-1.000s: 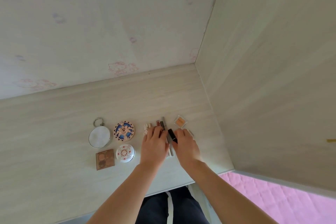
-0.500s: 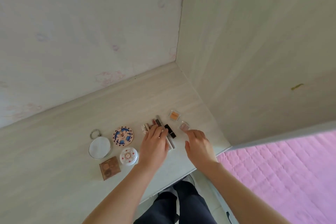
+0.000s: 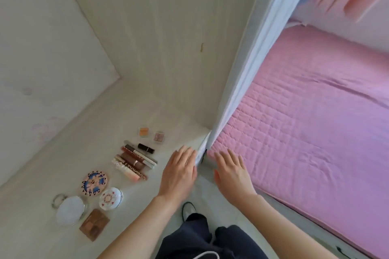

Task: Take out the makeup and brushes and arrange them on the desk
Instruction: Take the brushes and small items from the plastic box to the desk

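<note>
Makeup lies in groups on the pale wooden desk (image 3: 63,153). A row of several lip tubes and pencils (image 3: 134,163) sits beside a black lipstick (image 3: 146,148). Two small clear eyeshadow pots (image 3: 143,131) (image 3: 159,136) lie behind them. Further left are a blue patterned round compact (image 3: 94,182), a white round compact (image 3: 111,198), a round mirror with a ring (image 3: 70,213) and a brown square palette (image 3: 94,224). My left hand (image 3: 179,171) hovers flat and empty at the desk's right edge. My right hand (image 3: 231,174) is empty beyond the edge, near the bed.
A wooden side panel (image 3: 179,59) rises at the desk's right end, with a white post (image 3: 248,73) beside it. A bed with a pink quilted cover (image 3: 315,122) fills the right side. My dark trousers (image 3: 200,237) and a shoe (image 3: 188,210) show below.
Both hands have left the lip tubes and moved right, off the items. The view has swung right, bringing the pink bed into sight.
</note>
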